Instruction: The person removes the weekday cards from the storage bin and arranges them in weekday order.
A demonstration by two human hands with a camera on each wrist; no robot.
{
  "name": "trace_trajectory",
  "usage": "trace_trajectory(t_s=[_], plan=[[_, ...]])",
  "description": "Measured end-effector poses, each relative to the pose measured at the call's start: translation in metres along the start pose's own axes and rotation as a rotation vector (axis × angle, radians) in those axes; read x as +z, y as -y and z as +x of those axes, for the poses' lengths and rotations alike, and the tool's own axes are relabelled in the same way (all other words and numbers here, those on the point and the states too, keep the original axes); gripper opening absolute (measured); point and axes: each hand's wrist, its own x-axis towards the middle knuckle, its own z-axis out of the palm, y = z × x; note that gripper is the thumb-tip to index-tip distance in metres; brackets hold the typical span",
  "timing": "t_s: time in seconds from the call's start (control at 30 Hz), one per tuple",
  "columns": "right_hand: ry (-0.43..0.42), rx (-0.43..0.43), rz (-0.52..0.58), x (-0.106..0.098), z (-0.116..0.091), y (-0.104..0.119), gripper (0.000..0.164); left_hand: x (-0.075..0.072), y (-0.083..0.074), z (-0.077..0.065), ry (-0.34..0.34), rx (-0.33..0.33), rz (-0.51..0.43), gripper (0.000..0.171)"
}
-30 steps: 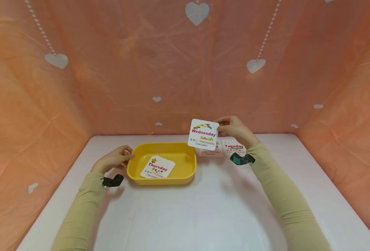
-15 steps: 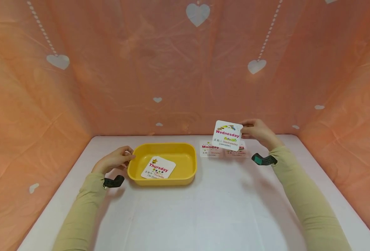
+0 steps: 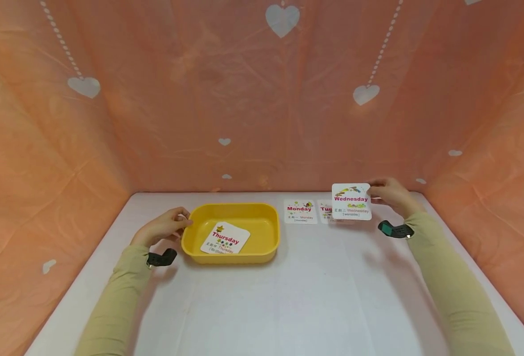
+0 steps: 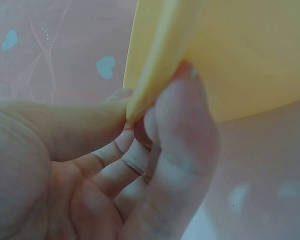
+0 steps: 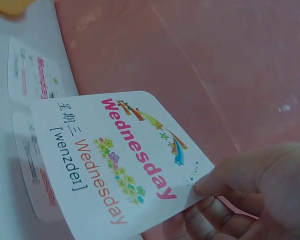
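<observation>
My right hand [image 3: 392, 195] pinches the right edge of a white Wednesday card [image 3: 351, 201] between thumb and fingers. In the head view this card overlaps the right part of the Tuesday card [image 3: 325, 212] on the table. Left of that, the Monday card [image 3: 300, 211] lies face up. My left hand [image 3: 165, 226] grips the left rim of a yellow tray [image 3: 231, 258], its thumb and index finger on either side of the rim in the left wrist view. Inside the tray a Thursday card [image 3: 225, 238] lies tilted. The right wrist view shows the Wednesday card [image 5: 117, 165] raised above the table.
A white cloth covers the table [image 3: 262, 311]. Behind it hangs an orange curtain [image 3: 177, 113] with white hearts, which also closes off both sides. A dark band [image 3: 395, 229] sits on the right wrist and another band [image 3: 161, 257] on the left.
My right hand has carried the Wednesday card rightward and lower, from beside the tray past the Monday card to over the Tuesday card. The left hand has stayed on the tray rim.
</observation>
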Motion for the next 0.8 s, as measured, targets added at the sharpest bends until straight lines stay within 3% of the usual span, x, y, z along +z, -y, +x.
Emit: trace_trajectory(t_s=[0.47, 0.8], plan=[[0.016, 0.038, -0.078, -0.025, -0.003, -0.032, 0.049, -0.004, 0.005, 0.002, -0.009, -0.012, 0.004, 0.027], [-0.013, 0.092, -0.099, -0.031, -0.003, -0.049, 0.049, -0.001, 0.002, 0.001, -0.004, -0.002, -0.002, 0.028]])
